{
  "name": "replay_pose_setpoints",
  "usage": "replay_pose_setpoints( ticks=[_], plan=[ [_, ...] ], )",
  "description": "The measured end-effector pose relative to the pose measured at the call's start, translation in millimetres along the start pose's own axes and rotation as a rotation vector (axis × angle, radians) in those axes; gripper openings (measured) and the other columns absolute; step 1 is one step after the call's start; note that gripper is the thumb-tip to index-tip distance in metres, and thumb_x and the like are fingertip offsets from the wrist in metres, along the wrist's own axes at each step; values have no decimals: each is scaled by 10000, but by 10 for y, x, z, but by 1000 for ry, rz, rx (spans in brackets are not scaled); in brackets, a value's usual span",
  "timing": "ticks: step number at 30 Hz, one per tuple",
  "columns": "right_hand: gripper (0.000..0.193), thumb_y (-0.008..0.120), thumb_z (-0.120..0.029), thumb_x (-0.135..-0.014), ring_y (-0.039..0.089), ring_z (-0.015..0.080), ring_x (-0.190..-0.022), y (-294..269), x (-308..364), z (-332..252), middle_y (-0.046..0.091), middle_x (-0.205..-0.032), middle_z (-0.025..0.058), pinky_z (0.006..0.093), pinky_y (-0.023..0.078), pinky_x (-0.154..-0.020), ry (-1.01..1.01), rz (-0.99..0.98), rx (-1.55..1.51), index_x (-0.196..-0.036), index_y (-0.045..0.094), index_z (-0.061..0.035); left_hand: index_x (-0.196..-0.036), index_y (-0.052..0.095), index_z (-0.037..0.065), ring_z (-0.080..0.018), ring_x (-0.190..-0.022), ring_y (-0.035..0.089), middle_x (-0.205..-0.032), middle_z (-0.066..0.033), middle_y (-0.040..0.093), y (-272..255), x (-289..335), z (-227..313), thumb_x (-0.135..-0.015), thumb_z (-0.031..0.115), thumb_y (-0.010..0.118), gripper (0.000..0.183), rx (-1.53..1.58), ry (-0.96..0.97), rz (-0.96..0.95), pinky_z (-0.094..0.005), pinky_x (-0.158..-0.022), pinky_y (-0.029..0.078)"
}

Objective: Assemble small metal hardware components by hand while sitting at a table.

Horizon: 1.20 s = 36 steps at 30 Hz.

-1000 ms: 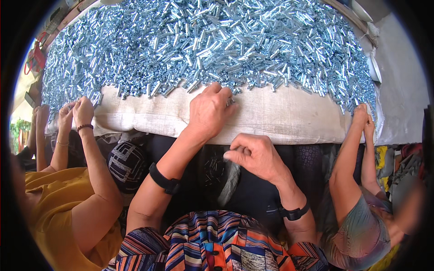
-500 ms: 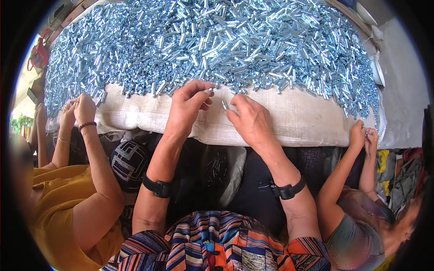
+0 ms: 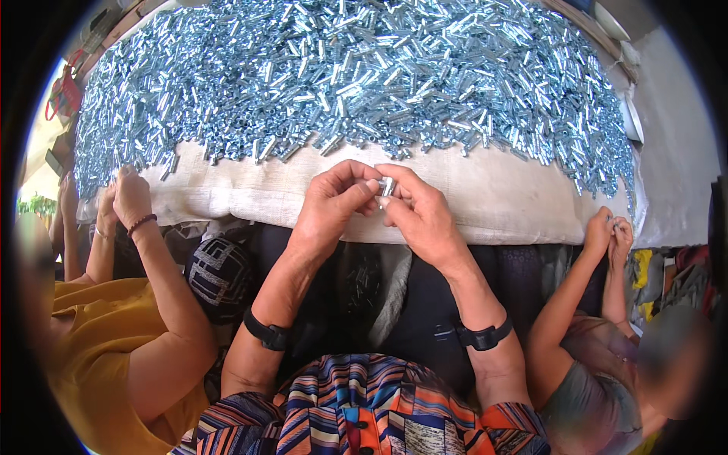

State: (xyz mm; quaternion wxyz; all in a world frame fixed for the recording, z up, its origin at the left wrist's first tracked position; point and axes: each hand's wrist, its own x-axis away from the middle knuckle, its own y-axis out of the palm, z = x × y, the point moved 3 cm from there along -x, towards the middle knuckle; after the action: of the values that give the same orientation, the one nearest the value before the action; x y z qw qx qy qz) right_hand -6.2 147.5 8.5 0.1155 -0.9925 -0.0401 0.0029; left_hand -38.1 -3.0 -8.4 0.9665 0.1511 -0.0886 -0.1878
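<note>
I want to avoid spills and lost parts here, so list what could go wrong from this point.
1. The right hand pinches a small metal piece by the fingertips, close to the left hand; it might slip.
2. Both hands are near the front edge of the cloth, so a dropped piece could perhaps roll off.
3. The pile lies loose on the cloth; a careless brush might scatter pieces.
</note>
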Motion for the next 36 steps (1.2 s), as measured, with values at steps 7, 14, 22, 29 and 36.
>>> replay_pose_setpoints(
  ticks=[7,14,22,29,36],
  plan=[
    [120,599,-131,-940,537,69,-627,-322,180,115,577,-747,8,219,463,-592,17,180,-481,-936,597,-11,-1006,633,3,-85,-725,577,-845,-47,645,197,28,5,-904,119,621,155,25,-39,-49,-237,-677,479],
    [115,624,-138,-925,536,69,-641,-244,208,129,582,-764,13,205,439,-592,37,153,-662,-891,591,-33,-1012,627,3,-97,-741,590,-865,-61,653,268,45,-16,-916,127,616,157,78,-62,-67,-245,-693,492],
    [71,610,-94,-925,558,70,-671,-167,226,185,593,-803,19,209,457,-623,-72,193,-618,-941,587,-29,-1013,617,25,-99,-727,604,-859,-58,655,267,17,-78,-925,115,607,126,110,-106,-12,-241,-678,504],
    [68,611,-88,-925,549,59,-653,-199,173,253,586,-780,5,208,457,-603,7,170,-602,-924,578,-29,-969,636,-9,-83,-737,583,-819,-33,637,325,31,-84,-909,59,597,99,-252,120,31,-239,-677,479],
    [136,651,-101,-873,597,241,-578,-188,119,118,582,-646,108,348,470,-544,-21,217,338,-892,535,-32,-870,659,44,-271,-737,614,-814,-100,595,339,-37,-131,-781,38,652,89,-898,444,108,-353,-657,498]
  ],
)
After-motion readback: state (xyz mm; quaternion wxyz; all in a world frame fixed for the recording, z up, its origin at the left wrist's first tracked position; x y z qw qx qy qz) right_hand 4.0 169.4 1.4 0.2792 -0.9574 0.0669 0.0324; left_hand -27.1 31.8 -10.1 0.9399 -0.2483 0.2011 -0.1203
